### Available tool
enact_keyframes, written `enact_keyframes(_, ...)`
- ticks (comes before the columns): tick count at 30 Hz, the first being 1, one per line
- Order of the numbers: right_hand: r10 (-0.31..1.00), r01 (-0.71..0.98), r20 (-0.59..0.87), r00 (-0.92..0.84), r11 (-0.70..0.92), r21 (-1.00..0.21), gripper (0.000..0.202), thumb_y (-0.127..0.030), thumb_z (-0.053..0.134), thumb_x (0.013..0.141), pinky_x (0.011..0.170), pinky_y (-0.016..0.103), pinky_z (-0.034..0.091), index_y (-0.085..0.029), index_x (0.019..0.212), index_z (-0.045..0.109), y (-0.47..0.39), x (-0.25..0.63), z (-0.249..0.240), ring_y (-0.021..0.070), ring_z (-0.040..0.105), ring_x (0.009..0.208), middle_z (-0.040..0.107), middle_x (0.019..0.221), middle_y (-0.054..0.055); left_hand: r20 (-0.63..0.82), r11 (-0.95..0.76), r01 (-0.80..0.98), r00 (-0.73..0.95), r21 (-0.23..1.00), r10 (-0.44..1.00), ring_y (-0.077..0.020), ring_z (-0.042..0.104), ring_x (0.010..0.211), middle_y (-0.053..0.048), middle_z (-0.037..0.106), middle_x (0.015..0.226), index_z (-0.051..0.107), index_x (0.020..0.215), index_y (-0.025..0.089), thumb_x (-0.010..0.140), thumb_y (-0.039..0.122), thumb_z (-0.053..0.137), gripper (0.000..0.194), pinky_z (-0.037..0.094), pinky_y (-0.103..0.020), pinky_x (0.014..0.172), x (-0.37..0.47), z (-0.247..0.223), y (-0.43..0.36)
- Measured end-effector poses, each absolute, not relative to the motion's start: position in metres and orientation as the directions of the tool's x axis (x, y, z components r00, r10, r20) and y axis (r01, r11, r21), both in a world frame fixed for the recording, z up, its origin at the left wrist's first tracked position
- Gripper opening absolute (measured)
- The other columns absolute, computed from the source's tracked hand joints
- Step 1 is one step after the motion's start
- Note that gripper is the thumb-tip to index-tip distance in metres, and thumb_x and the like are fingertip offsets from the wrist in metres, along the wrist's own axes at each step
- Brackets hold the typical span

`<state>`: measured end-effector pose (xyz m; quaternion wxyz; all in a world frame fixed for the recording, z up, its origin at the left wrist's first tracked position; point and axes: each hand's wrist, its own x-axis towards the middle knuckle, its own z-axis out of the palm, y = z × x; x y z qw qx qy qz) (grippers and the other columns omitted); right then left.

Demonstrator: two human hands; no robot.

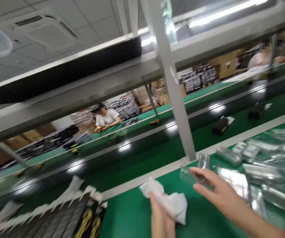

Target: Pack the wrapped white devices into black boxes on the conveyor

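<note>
My left hand [159, 216] is closed around a crumpled white cloth [178, 203], held above the green work surface at the bottom middle. To its right, my right hand [223, 193] grips a clear plastic case [188, 175] between thumb and fingers. The case looks hollow and see-through; motion blurs its edges. Close by on the right lies a heap of similar clear plastic cases [263, 173], some of them overlapping.
At lower left stands a row of dark boxes [65, 218] with white flaps and yellow print. A conveyor belt [142, 158] runs behind, carrying dark boxes [220, 125]. A metal post [179, 105] rises ahead. Across the line, a person [107, 117] sits working.
</note>
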<state>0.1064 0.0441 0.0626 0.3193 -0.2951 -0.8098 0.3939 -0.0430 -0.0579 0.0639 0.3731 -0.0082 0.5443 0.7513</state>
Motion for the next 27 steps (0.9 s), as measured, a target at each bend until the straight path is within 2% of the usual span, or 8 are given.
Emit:
enact_keyframes(3,0.726,0.290,0.294,-0.621,0.562,-0.775,0.035,-0.038,0.051,0.090,0.077,0.029,0.057,-0.030,0.124,0.053,0.025,0.085,0.050,0.0187,0.064,0.097,0.061,0.120,0.003,-0.312,-0.208,-0.683,-0.555,0.701,0.771,-0.0232,0.057,0.117,-0.010,0.066,0.111,0.045,0.132,0.019,0.088,0.065,0.036,0.064,0.049,-0.034,0.097,-0.028,0.051,-0.065)
enact_keyframes(5,0.673,0.252,0.330,-0.661,0.614,-0.748,0.030,-0.034,0.052,0.090,0.081,0.029,0.056,-0.030,0.120,0.053,0.007,0.076,0.042,0.0168,0.063,0.097,0.063,0.112,0.002,-0.245,-0.231,-0.713,-0.497,0.662,0.833,-0.0225,0.053,0.122,-0.011,0.063,0.120,0.046,0.133,0.017,0.088,0.064,0.037,0.065,0.045,-0.031,0.102,-0.017,0.049,-0.067)
enact_keyframes(12,0.535,0.222,0.550,-0.642,0.816,-0.535,0.030,-0.028,0.047,0.094,0.089,0.043,0.049,-0.030,0.123,0.047,-0.009,0.077,0.016,0.0220,0.056,0.103,0.060,0.112,0.004,-0.224,-0.293,-0.714,-0.534,0.636,0.815,-0.0213,0.046,0.129,-0.013,0.056,0.131,0.044,0.133,0.014,0.090,0.048,0.050,0.055,0.041,-0.027,0.105,0.000,0.039,-0.072)
enact_keyframes(15,0.482,0.226,0.619,-0.621,0.866,-0.447,0.032,-0.025,0.048,0.094,0.088,0.046,0.047,-0.026,0.126,0.048,-0.003,0.081,0.015,0.0248,0.055,0.103,0.061,0.113,0.007,-0.176,-0.285,-0.662,-0.539,0.693,0.824,-0.0231,0.047,0.128,-0.012,0.053,0.134,0.036,0.138,0.018,0.086,0.035,0.061,0.060,0.040,-0.031,0.107,-0.003,0.035,-0.070)
enact_keyframes(20,0.412,0.249,0.629,-0.659,0.909,-0.335,0.032,-0.023,0.053,0.091,0.087,0.044,0.048,-0.025,0.122,0.051,0.000,0.085,0.020,0.0243,0.057,0.101,0.061,0.111,0.007,-0.165,-0.238,-0.535,-0.599,0.810,0.784,-0.0245,0.052,0.121,-0.013,0.055,0.130,0.034,0.136,0.017,0.080,0.029,0.067,0.066,0.040,-0.033,0.106,-0.011,0.033,-0.070)
enact_keyframes(22,0.400,0.224,0.596,-0.696,0.910,-0.349,0.041,-0.030,0.055,0.089,0.089,0.039,0.051,-0.027,0.129,0.046,0.004,0.089,0.017,0.0234,0.057,0.108,0.059,0.118,0.007,-0.160,-0.218,-0.503,-0.604,0.837,0.780,-0.0245,0.054,0.120,-0.014,0.056,0.127,0.036,0.134,0.015,0.082,0.026,0.064,0.061,0.042,-0.033,0.103,-0.013,0.035,-0.071)
enact_keyframes(25,0.470,0.232,0.519,-0.714,0.858,-0.458,0.063,-0.041,0.052,0.090,0.096,0.039,0.051,-0.028,0.145,0.026,0.014,0.095,-0.001,0.0247,0.047,0.126,0.044,0.142,0.008,-0.177,-0.220,-0.528,-0.600,0.820,0.781,-0.0240,0.059,0.111,-0.014,0.059,0.122,0.037,0.132,0.014,0.079,0.024,0.063,0.059,0.048,-0.032,0.093,-0.012,0.037,-0.070)
enact_keyframes(27,0.522,0.228,0.457,-0.720,0.800,-0.555,0.057,-0.044,0.046,0.092,0.100,0.044,0.048,-0.033,0.145,0.027,0.023,0.094,-0.019,0.0256,0.045,0.129,0.042,0.146,0.003,-0.176,-0.232,-0.553,-0.586,0.800,0.791,-0.0225,0.061,0.105,-0.013,0.060,0.119,0.040,0.129,0.014,0.075,0.023,0.064,0.060,0.051,-0.030,0.085,-0.010,0.036,-0.070)
